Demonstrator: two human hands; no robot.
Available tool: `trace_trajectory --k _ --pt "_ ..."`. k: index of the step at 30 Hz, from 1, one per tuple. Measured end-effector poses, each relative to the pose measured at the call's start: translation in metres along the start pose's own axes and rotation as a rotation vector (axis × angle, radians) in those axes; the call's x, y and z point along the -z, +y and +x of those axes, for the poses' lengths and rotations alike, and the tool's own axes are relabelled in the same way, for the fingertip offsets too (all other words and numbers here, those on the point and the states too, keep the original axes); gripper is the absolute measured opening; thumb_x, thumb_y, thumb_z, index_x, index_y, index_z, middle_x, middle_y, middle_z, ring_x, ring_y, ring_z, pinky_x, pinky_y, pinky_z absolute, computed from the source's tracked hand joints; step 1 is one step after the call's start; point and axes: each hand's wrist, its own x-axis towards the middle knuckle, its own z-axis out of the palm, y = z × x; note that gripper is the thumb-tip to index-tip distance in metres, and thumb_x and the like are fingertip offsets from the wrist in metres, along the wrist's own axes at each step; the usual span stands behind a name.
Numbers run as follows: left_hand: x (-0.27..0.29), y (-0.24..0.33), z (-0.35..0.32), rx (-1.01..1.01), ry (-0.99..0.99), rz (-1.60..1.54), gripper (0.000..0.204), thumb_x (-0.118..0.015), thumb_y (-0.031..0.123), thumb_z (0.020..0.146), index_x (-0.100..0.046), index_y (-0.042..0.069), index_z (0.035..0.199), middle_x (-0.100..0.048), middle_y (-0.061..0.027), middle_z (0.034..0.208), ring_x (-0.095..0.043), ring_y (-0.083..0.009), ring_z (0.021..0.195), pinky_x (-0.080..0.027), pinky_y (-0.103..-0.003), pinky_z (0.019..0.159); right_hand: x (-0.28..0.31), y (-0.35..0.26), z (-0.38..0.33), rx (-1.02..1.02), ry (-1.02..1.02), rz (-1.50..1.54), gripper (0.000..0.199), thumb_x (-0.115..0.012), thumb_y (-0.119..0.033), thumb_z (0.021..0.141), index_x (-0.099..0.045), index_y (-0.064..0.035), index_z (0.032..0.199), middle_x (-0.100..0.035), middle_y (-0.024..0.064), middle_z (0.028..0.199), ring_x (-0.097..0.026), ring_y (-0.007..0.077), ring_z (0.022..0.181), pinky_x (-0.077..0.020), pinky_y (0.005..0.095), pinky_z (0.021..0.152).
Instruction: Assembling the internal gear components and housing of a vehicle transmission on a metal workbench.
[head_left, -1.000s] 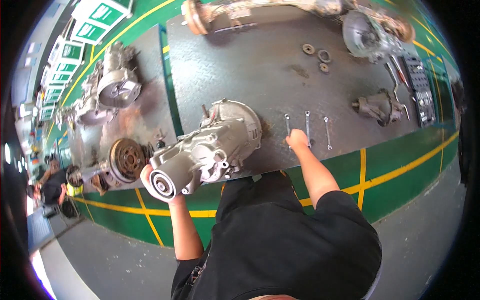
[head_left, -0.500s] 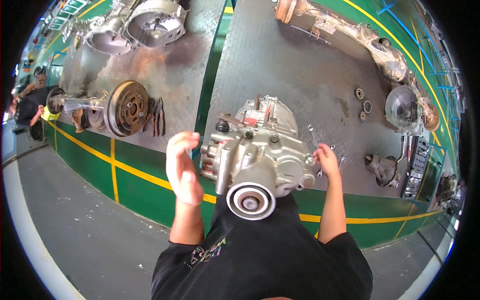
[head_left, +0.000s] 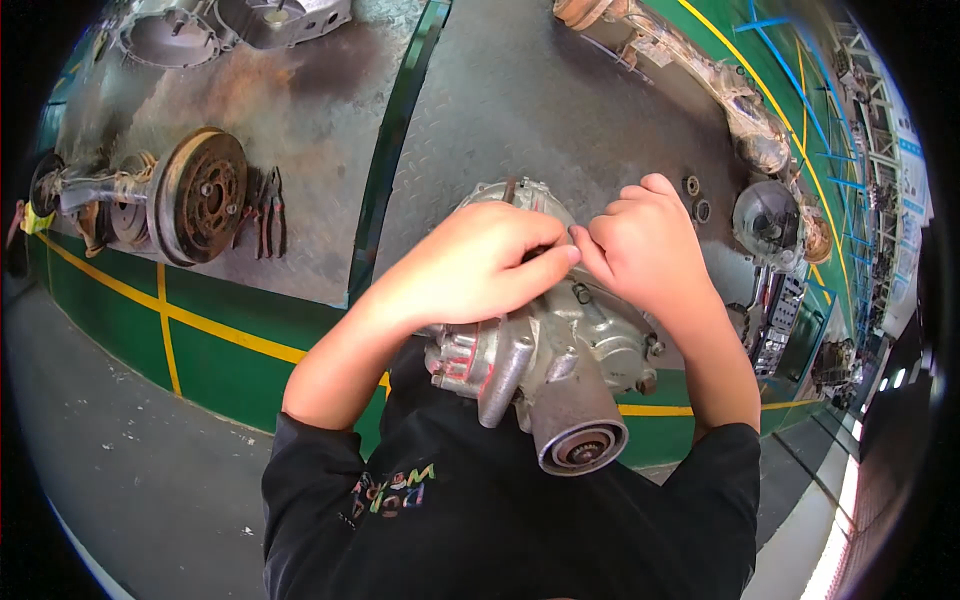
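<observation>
A silver-grey metal gearbox (head_left: 575, 400) rests on the diamond-plate workbench (head_left: 520, 90) right before me, its round output end facing me. My left hand (head_left: 490, 258) reaches over the casing's top from the left, fingers curled, thumb and forefinger pinched. Opposite it, my right hand (head_left: 640, 245) is closed, with its thumb and curled fingers meeting the left fingertips. The fingertips come together over the upper casing. Whatever lies in them, if anything, is too small or covered to make out. Both hands cover much of the gearbox's top.
To the left, an axle with a rusty brake drum (head_left: 205, 200) lies beside dark-handled pliers (head_left: 270, 215). Open housings (head_left: 275, 18) stand at the far left. A gap (head_left: 390, 170) divides the bench tops. On the right are ring-shaped bearings (head_left: 702, 210), a long axle (head_left: 690, 75) and a socket set (head_left: 778, 320).
Both hands have come inward from the gearbox's two sides and met over its top, their fingers closing. The view has shifted, and the gearbox's output end now points more to the right.
</observation>
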Motion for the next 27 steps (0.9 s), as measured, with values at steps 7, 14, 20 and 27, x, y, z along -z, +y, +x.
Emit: trace_trajectory --k 7,14,20,27 --pt "0.005 -0.026 0.0 0.162 0.004 -0.423 0.024 -0.053 0.016 0.098 -0.064 0.0 0.085 -0.064 -0.0019 0.076 -0.06 -0.0095 0.07 -0.048 -0.027 0.066 -0.03 0.006 0.048 0.311 0.177 -0.043 0.026 -0.068 -0.027 0.064 -0.058 -0.0085 0.049 -0.052 0.0068 0.051 -0.052 0.0221 0.067 -0.0432 0.0384 0.083" --pt "0.045 -0.057 0.003 0.25 -0.088 -0.565 0.023 -0.056 0.016 0.089 -0.071 -0.001 0.086 -0.068 -0.0045 0.082 -0.06 -0.0104 0.08 -0.048 -0.025 0.075 -0.041 0.008 0.087 0.607 0.399 0.113 0.021 -0.066 -0.025 0.063 -0.052 -0.0107 0.056 -0.047 0.0025 0.06 -0.053 0.0216 0.071 -0.0428 0.0467 0.096" --pt "0.039 -0.052 0.009 0.14 -0.097 -0.738 0.03 -0.058 0.016 0.096 -0.061 -0.004 0.119 -0.068 -0.006 0.099 -0.061 -0.0115 0.089 -0.049 -0.027 0.082 0.004 0.01 0.089 0.46 0.638 -0.028 0.018 -0.07 -0.019 0.064 -0.054 -0.0111 0.06 -0.051 0.0008 0.062 -0.057 0.0201 0.072 -0.0455 0.0457 0.092" --pt "0.033 -0.029 0.043 0.121 -0.434 -0.237 0.027 -0.06 0.024 0.096 -0.069 -0.001 0.101 -0.068 -0.0051 0.084 -0.056 -0.0109 0.077 -0.047 -0.029 0.07 0.005 -0.001 0.012 0.118 0.409 -0.203 0.028 -0.075 -0.017 0.066 -0.05 -0.012 0.053 -0.045 0.0036 0.052 -0.048 0.0232 0.054 -0.0468 0.0407 0.074"
